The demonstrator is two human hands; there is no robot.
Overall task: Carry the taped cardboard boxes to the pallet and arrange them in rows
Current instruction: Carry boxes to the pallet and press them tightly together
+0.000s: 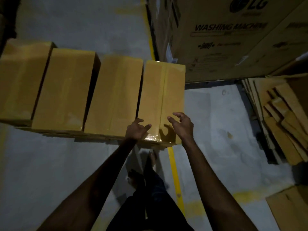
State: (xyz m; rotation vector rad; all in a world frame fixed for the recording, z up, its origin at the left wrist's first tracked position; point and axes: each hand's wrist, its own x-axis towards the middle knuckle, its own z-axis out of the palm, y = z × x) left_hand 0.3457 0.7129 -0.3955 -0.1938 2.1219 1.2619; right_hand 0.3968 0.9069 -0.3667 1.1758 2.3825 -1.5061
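- One head camera is looking steeply down from above, with the person's own arms entering from the bottom edge.
- It is facing forward onto a row of boxes (pixel 115 94) crossing the upper left, near enough that the left hand (pixel 135 130) and right hand (pixel 182 126) are sitting mid-frame.
- The wide lens is bending the edges and taking in the floor (pixel 50 164), the feet (pixel 135 178) below, a big carton (pixel 225 47) at upper right and flat cardboard (pixel 283 124) at the right edge.

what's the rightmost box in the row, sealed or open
Sealed: the rightmost box has flat flaps and glossy tape along its centre seam.
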